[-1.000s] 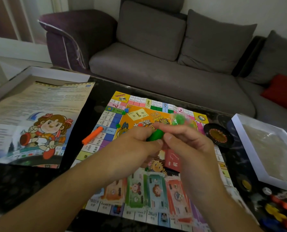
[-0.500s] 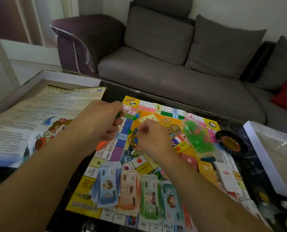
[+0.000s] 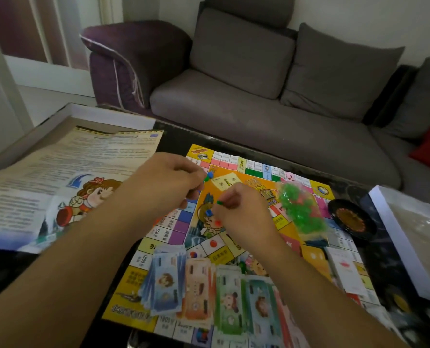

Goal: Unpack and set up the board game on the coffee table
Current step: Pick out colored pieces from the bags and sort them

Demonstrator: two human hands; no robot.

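Note:
The colourful game board (image 3: 256, 172) lies open on the dark coffee table (image 3: 173, 136). My left hand (image 3: 163, 182) hovers over the board's left edge with curled fingers; a small green piece and a blue piece (image 3: 210, 175) show at its fingertips. My right hand (image 3: 239, 209) is over the board's middle and pinches a small green piece (image 3: 219, 202). Small blue (image 3: 208, 212) and red pieces lie on the board just beside it. A clear bag of green and pink pieces (image 3: 299, 209) rests on the board's right side. Fanned play money (image 3: 208, 292) lies along the near edge.
An open box lid with the printed rules sheet (image 3: 58, 172) sits at the left. A black spinner disc (image 3: 352, 219) and a white box tray (image 3: 397, 242) are at the right, with card stacks (image 3: 344, 267) and loose coloured pieces near them. A grey sofa (image 3: 259, 96) stands behind the table.
My hands moved apart from a shared grip on a green object in front of me and now work separately over the board. The bag of pieces now lies on the board's right side.

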